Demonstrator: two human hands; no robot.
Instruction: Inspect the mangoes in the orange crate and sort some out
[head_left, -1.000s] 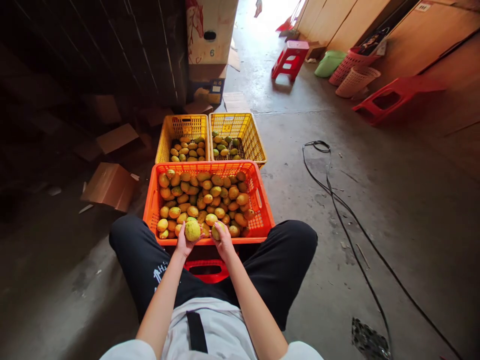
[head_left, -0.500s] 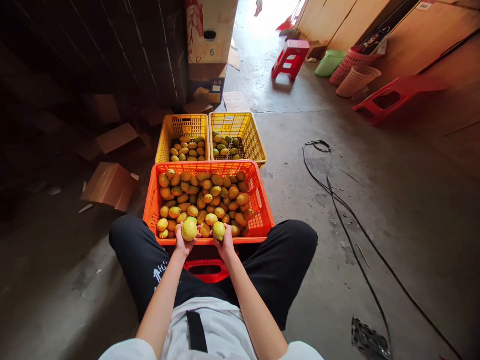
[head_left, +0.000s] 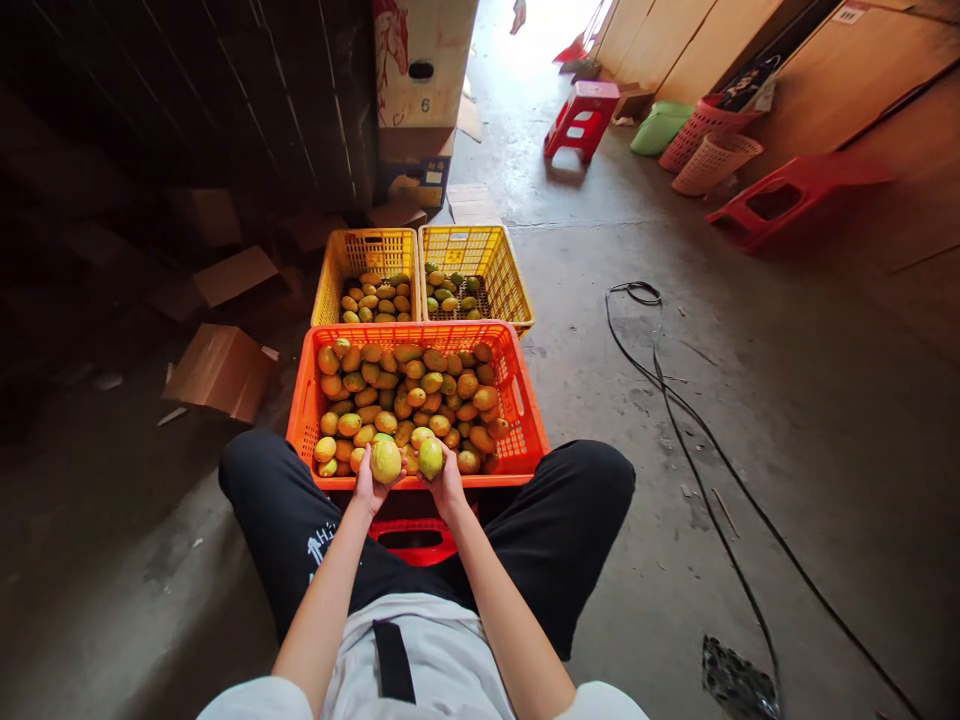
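My left hand [head_left: 369, 487] is closed round a yellow lemon [head_left: 386, 461] at the near rim of the orange crate [head_left: 531, 440]. Close beside it, my right hand [head_left: 448, 485] grips a greener lemon [head_left: 430, 458]. The two fruits are held up side by side with a small gap between them. Below and beyond my hands, many yellow, orange-brown and greenish lemons [head_left: 412, 397] fill much of the crate. Parts of my fingers are hidden behind the fruit.
Two yellow crates [head_left: 517, 285] with more fruit stand behind the orange one. Cardboard boxes [head_left: 217, 370] lie at left. A black cable [head_left: 697, 440] runs over the floor at right. Red stools [head_left: 583, 120], a green bin [head_left: 661, 127] and pink baskets [head_left: 718, 160] stand farther back.
Both hands have moved slightly closer together, and the two lemons now sit nearer each other. The right lemon has turned in my hand. The crates have not moved.
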